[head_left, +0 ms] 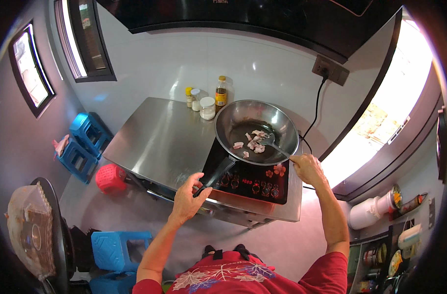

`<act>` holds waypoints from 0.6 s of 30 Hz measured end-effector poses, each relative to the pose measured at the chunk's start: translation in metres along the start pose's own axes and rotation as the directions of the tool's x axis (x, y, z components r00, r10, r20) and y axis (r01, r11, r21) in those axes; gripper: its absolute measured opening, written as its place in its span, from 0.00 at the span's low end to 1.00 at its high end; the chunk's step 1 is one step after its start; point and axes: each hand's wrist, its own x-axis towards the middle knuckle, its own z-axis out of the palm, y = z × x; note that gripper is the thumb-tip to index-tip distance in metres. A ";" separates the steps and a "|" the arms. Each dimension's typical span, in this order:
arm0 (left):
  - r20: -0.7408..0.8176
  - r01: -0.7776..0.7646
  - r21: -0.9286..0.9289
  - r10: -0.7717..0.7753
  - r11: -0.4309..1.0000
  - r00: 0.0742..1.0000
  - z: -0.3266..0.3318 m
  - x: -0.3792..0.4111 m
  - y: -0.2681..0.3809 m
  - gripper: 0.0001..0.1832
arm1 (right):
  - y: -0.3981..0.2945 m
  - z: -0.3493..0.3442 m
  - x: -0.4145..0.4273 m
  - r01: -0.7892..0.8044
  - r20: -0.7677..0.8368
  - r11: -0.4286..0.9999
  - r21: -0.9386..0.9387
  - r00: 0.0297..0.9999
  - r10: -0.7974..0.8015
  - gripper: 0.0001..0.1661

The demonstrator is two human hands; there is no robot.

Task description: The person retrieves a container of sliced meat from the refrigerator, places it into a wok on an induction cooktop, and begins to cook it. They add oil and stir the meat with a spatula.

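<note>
A stainless steel wok [278,114] sits on the black induction cooker [245,191], its long black handle [220,175] pointing toward me on the left. My left hand [188,200] is around the end of that handle, with thumb and fingertips loosely on either side. Several pale pieces of raw-looking meat [258,147] lie in the bottom of the pan, apparently fatty pork. In my right hand [309,169] is the grip of a metal spatula [280,150], whose head rests among the pieces. The fist hides the spatula's rear end.
The cooker stands on a stainless steel table [150,132]. Behind the wok are a sauce bottle [221,92], a white-lidded jar [207,109] and smaller seasoning bottles. A black power cord [315,110] runs to the wall socket [330,70]. Blue stools [111,251] and a red stool [111,178] stand left.
</note>
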 end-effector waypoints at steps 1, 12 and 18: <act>0.006 -0.013 -0.004 0.013 1.000 1.000 0.000 0.001 -0.002 0.25 | -0.005 0.002 0.000 0.005 0.008 1.000 -0.016 1.000 -0.005 0.15; 0.075 0.031 -0.135 -0.021 0.990 0.997 0.006 0.003 -0.011 0.20 | -0.009 -0.038 -0.027 -0.045 0.075 0.999 -0.021 0.996 0.046 0.11; 0.098 0.060 -0.135 -0.047 0.989 0.994 0.008 0.003 -0.009 0.18 | 0.002 -0.028 -0.012 -0.031 0.060 0.999 0.028 0.998 0.029 0.11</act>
